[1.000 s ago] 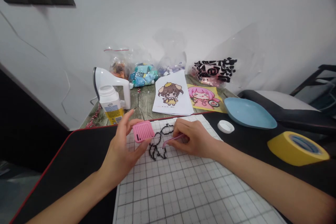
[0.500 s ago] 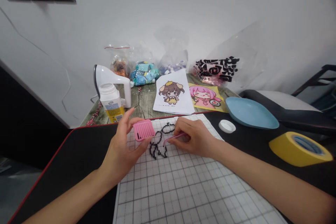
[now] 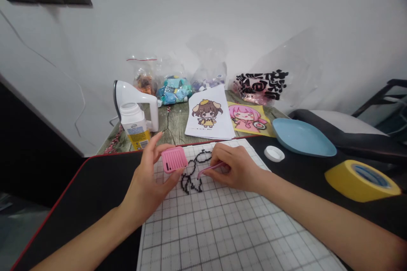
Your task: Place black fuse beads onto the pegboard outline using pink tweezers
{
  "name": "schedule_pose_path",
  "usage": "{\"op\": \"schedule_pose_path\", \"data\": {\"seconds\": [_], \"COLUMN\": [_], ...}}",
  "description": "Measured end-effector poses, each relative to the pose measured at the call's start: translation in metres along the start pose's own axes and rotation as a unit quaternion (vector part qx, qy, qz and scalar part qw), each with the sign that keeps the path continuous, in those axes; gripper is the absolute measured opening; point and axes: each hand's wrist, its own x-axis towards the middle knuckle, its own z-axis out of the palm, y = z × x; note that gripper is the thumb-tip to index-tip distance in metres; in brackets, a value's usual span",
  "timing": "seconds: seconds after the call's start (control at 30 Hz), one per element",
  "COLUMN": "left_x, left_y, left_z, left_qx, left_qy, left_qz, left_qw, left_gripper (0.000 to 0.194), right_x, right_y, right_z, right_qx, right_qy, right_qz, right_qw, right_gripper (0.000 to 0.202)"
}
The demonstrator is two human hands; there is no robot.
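Between thumb and fingers, my left hand [image 3: 149, 169] holds a small pink ridged bead tray [image 3: 174, 159] tilted above the pegboard, with a few black beads in its grooves. My right hand [image 3: 230, 166] pinches pink tweezers [image 3: 210, 169], their tip low over the black bead outline [image 3: 190, 171]. That outline of small black beads lies at the far end of the white gridded pegboard [image 3: 229, 224]. Part of it is hidden behind my right fingers and the tray. Whether the tweezers' tip grips a bead is too small to tell.
Behind the board lie a printed cartoon sheet [image 3: 208, 127] and a yellow picture [image 3: 246, 125]. A white bottle [image 3: 135, 127] and a white handled appliance [image 3: 132, 91] stand left. A white cap [image 3: 274, 153], a blue dish [image 3: 303, 137] and yellow tape [image 3: 348, 182] sit right. Bags [image 3: 174, 89] line the wall.
Both hands stay nearly in place. The tweezers' tip has dipped very slightly at the bead outline. The whole view has shifted a little.
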Motion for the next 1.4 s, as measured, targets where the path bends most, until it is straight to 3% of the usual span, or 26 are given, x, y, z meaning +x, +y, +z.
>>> {"op": "schedule_pose_path", "data": {"seconds": [1.4], "left_x": [0.0002], "left_y": [-0.0011], "left_z": [0.0], "left_qx": [-0.015], "left_qy": [-0.003], "left_qz": [0.001], "left_qw": [1.0], "left_gripper": [0.079], "right_x": [0.0], "right_y": [-0.0005], "right_z": [-0.0011], "right_qx": [0.025], "right_qy": [0.0], "right_qz": [-0.003], "right_qw": [1.0], "right_gripper": [0.038]}}
